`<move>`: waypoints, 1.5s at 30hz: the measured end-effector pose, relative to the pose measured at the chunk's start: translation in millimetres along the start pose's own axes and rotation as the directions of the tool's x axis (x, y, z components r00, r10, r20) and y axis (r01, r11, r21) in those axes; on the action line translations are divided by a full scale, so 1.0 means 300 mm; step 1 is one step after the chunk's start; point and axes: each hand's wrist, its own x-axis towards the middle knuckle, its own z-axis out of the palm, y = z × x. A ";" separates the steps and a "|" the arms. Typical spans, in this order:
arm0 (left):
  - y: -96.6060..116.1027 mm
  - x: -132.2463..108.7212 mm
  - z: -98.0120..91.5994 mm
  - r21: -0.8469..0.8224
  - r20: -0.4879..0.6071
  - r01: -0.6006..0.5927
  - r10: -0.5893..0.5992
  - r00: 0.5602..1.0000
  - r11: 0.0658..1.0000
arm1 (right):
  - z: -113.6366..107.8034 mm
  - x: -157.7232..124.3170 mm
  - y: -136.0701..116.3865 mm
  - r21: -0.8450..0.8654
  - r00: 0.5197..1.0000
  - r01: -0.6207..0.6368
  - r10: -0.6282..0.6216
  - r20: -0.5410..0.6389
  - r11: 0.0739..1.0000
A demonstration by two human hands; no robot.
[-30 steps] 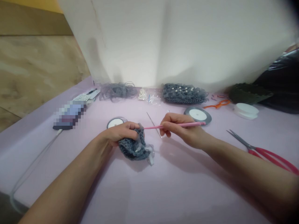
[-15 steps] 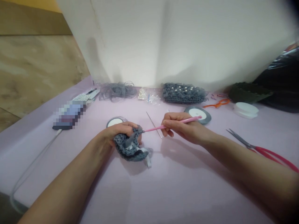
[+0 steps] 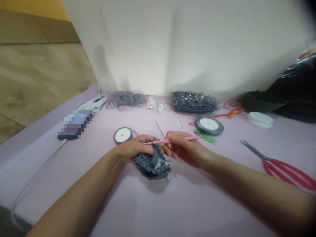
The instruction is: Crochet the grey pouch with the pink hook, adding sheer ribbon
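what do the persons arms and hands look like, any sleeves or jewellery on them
The left hand and right hand are bare, with no gloves or rings visible. The left forearm and right forearm show no sleeves, watch or bracelet.

You can read nothing here: the printed card (image 3: 87, 106) beside your blurred-out phone (image 3: 74, 124) is too small and blurry. The ribbon spool (image 3: 208, 124) shows no legible marking.

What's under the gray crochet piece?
Below the gray crochet piece, held in the left hand, a shadow falls on the pale purple tabletop. The spot straight beneath the piece is covered, so it can't be seen.
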 end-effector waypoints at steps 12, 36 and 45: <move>-0.020 0.038 0.062 0.405 -0.397 -0.079 0.253 0.882 0.911 | 0.015 0.003 -0.009 -0.195 0.945 0.011 -0.075 -0.320 0.981; -0.022 0.038 0.040 0.409 -0.271 -0.142 0.269 0.924 0.901 | 0.010 0.011 -0.010 -0.265 0.948 -0.004 -0.081 -0.309 0.964; 0.034 0.002 -0.058 0.682 -0.380 -0.084 0.450 0.808 0.727 | 0.001 0.004 -0.044 -0.308 0.951 0.055 -0.144 -0.272 0.950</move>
